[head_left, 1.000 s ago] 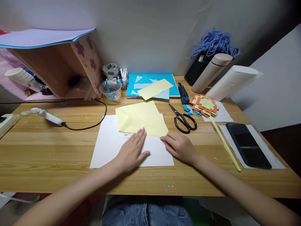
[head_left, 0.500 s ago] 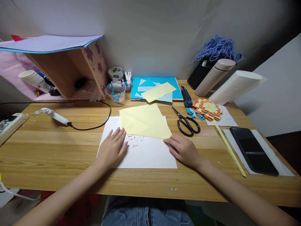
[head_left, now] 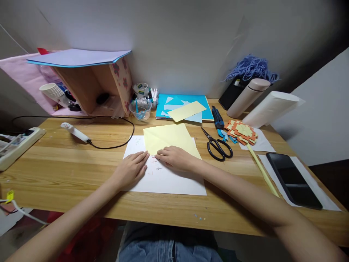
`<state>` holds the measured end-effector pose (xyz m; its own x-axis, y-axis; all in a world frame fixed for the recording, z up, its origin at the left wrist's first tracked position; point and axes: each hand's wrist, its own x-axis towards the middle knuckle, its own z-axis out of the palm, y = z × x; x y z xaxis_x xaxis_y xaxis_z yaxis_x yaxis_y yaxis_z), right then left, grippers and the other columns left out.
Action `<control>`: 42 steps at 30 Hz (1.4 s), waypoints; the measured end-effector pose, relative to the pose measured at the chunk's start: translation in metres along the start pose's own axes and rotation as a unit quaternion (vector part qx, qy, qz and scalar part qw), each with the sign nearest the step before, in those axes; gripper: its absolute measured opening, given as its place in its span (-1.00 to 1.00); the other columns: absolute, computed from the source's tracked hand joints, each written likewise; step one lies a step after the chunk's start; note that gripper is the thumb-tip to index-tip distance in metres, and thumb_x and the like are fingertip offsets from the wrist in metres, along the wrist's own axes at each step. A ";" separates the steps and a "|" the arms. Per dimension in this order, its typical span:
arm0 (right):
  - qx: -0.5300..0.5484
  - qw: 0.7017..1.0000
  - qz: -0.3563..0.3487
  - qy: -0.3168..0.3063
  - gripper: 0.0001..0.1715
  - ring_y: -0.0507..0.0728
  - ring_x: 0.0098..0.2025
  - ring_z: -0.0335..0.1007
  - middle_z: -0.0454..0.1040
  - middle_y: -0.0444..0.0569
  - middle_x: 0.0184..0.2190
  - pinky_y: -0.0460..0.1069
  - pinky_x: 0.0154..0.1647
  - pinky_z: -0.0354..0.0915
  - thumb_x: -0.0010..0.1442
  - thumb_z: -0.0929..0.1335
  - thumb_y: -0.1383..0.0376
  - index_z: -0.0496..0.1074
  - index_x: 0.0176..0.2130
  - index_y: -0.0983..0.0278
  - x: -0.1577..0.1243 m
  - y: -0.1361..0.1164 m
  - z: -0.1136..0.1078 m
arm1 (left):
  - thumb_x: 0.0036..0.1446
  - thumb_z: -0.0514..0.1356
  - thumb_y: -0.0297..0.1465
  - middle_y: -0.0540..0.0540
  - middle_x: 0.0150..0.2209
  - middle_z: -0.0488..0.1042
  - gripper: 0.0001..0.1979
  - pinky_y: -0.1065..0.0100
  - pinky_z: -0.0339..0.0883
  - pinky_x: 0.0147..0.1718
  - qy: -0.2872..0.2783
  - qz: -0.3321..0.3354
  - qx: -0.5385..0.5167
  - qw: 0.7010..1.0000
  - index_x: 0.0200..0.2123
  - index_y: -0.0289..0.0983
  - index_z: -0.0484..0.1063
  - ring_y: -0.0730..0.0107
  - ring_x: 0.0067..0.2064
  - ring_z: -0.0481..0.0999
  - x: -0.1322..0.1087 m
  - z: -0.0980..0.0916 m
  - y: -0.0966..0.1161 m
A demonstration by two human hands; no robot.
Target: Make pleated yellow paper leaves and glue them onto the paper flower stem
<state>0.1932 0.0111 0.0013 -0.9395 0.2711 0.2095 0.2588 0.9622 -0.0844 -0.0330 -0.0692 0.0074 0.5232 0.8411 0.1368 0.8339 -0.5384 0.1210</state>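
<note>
A yellow sheet of paper (head_left: 171, 136) with a crease lies on a white sheet (head_left: 174, 182) marked with small coloured strokes. My left hand (head_left: 132, 168) rests palm down on the white sheet, its stretched fingertips touching the lower left corner of the yellow paper. Reaching across the yellow paper's lower edge, my right hand (head_left: 176, 158) presses down with outstretched fingers close to the left fingertips. It hides part of that edge. Black-handled scissors (head_left: 212, 140) lie to the right of both sheets.
Behind are a blue pad (head_left: 160, 98) with paper scraps, a plastic cup (head_left: 140, 111) and a cutter (head_left: 217, 117). A paper flower (head_left: 242, 132), phone (head_left: 293, 178) and bottle (head_left: 248, 98) lie rightward. Leftward are a cardboard box (head_left: 120, 82), glue gun (head_left: 75, 131) and power strip (head_left: 23, 147).
My right hand has slid left along the yellow paper's lower edge, from its right corner to near my left hand. My left hand stays at the left corner. The view has shifted slightly.
</note>
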 end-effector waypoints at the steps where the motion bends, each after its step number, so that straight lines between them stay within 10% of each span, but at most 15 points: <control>1: -0.005 1.000 -0.008 -0.001 -0.71 0.10 -0.26 0.28 0.44 0.01 -0.21 0.00 -0.27 0.18 0.30 0.15 0.34 0.33 -0.05 0.30 0.009 0.000 0.001 | 0.22 -0.05 -0.37 -0.18 0.11 0.34 -0.59 0.09 0.24 0.06 0.005 0.003 -0.001 1.000 0.12 -0.24 0.27 0.14 0.13 0.29 -0.002 0.001 -0.001; 10: -0.068 0.996 -0.056 -0.020 -0.71 0.10 -0.29 0.27 0.45 -0.01 -0.26 0.00 -0.35 0.12 0.33 0.12 0.33 0.35 -0.11 0.33 0.017 0.004 0.003 | 0.21 -0.06 -0.38 -0.21 0.11 0.33 -0.57 0.09 0.24 0.02 0.009 0.006 0.023 1.000 0.13 -0.31 0.25 0.13 0.13 0.29 -0.004 0.002 -0.001; 32: -0.120 0.985 0.092 0.079 -0.71 0.15 -0.10 0.40 0.54 0.00 -0.17 0.07 -0.18 0.33 0.23 0.23 0.43 0.44 -0.09 0.30 -0.170 0.001 -0.030 | 0.16 -0.02 -0.37 -0.22 0.04 0.40 -0.63 0.15 0.22 -0.01 -0.007 0.014 0.070 0.997 0.00 -0.32 0.34 0.14 0.06 0.36 0.007 -0.009 0.005; 37: -0.089 0.977 0.156 0.117 -0.75 0.15 -0.18 0.41 0.55 -0.02 -0.25 0.09 -0.16 0.36 0.17 0.27 0.44 0.46 -0.17 0.27 -0.183 -0.003 -0.037 | 0.22 -0.05 -0.33 -0.20 -0.16 0.47 -0.71 0.15 0.28 -0.19 -0.022 -0.008 0.097 0.995 -0.29 -0.30 0.43 0.12 -0.14 0.43 0.039 -0.014 0.013; 42: 0.041 0.940 0.267 0.206 -0.76 0.14 -0.15 0.40 0.51 0.03 -0.23 0.07 -0.11 0.34 0.16 0.23 0.44 0.42 -0.20 0.27 -0.145 0.000 -0.038 | 0.09 0.17 -0.26 -0.21 -0.01 0.35 -0.58 0.20 0.19 -0.04 -0.070 0.081 -0.020 0.994 0.00 -0.30 0.27 0.12 0.04 0.28 0.097 -0.012 0.021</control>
<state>0.3384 -0.0272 0.0079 -0.5088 0.7180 0.4750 0.6352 0.6855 -0.3559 0.0330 0.0009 0.0348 0.6711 0.7411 0.0196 0.7311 -0.6660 0.1478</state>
